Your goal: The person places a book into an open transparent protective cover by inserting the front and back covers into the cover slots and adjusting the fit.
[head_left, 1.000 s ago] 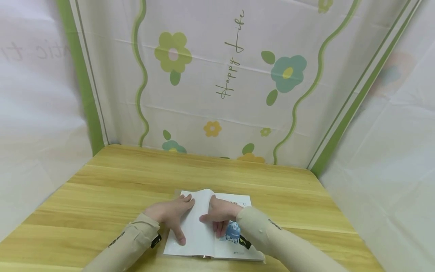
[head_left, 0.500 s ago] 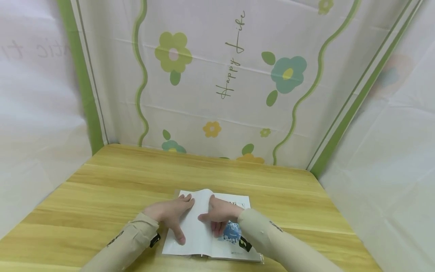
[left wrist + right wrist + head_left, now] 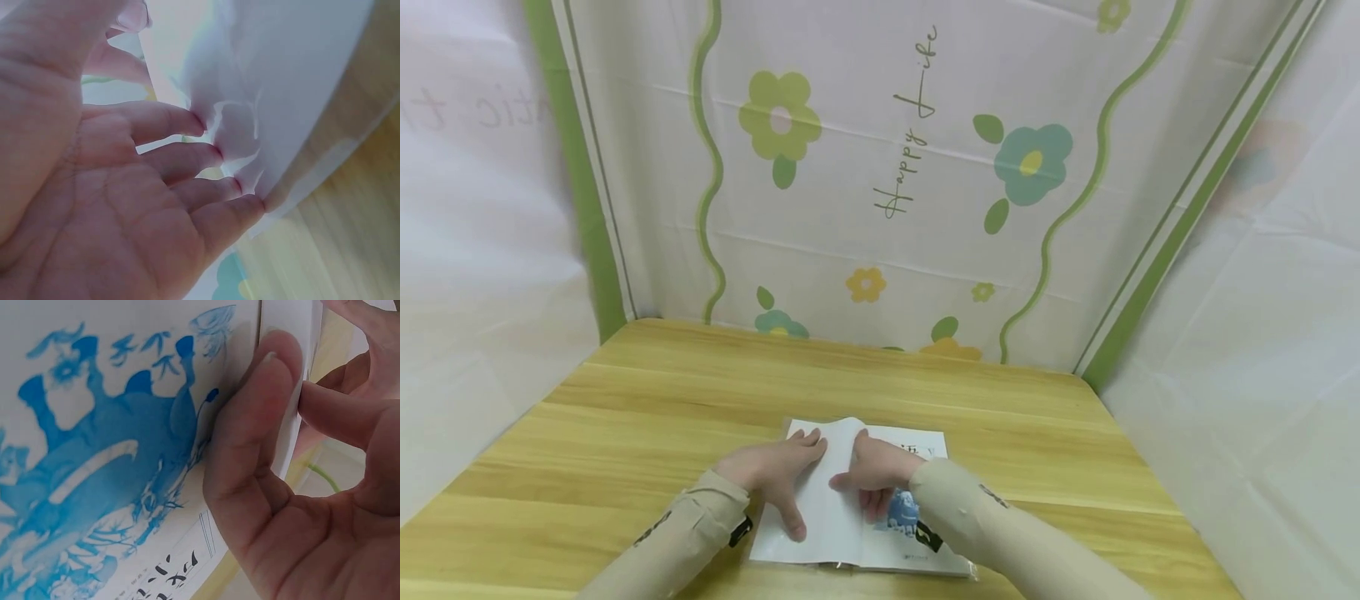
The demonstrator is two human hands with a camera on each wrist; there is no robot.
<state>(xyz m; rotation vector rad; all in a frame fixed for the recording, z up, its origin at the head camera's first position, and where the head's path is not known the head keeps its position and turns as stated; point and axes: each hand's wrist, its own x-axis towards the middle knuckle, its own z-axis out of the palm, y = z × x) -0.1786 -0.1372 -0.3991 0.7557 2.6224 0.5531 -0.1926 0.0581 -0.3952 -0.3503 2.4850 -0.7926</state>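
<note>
An open book lies near the table's front, with a blue drawing and dark lettering on its right-hand page (image 3: 917,546). A blank white leaf (image 3: 827,533) spreads over the left side and bulges along the fold; clear plastic shows at its edges. My left hand (image 3: 782,475) rests on this leaf, thumb and fingers spread. In the left wrist view its fingertips (image 3: 234,184) touch the leaf and plastic. My right hand (image 3: 880,467) pinches the leaf's raised fold, thumb on the white side. Its curled fingers (image 3: 250,419) lie on the printed side in the right wrist view.
The wooden table (image 3: 647,417) reaches back to a white curtain (image 3: 850,233) printed with flowers. More white sheeting hangs at the left and right sides. A black strap piece (image 3: 741,532) sits at the left wrist.
The book and my right hand have shifted slightly left. My left hand stays spread on the white leaf, and the right-hand pinch is kept.
</note>
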